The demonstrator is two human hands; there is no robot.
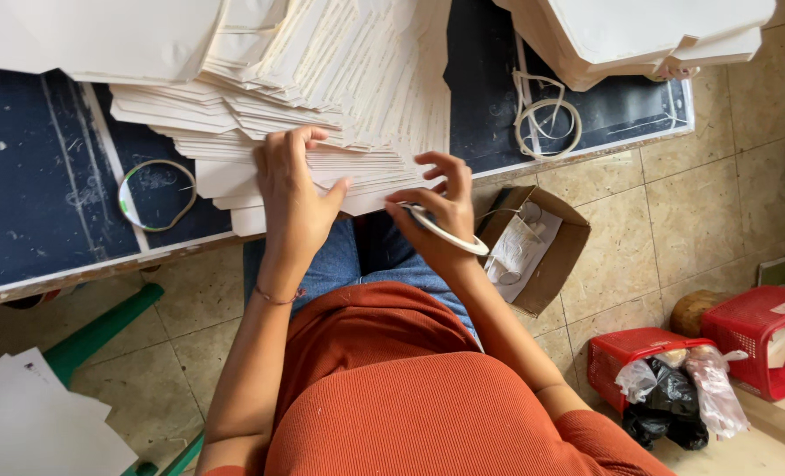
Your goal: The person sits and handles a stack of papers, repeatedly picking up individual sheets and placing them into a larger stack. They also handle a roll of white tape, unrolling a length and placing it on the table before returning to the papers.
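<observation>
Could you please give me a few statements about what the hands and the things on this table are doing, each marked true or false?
1. The left hand rests on the fanned stack of white card sheets. True.
2. The right hand is empty. False: it holds a white strap loop in its fingers.
3. A loose band ring lies on the dark blue table beside the left hand. True.
4. The cardboard box stands on the table. False: it sits below the table edge, on the tiled floor.
5. Both baskets on the floor are green. False: the baskets are red.
</observation>
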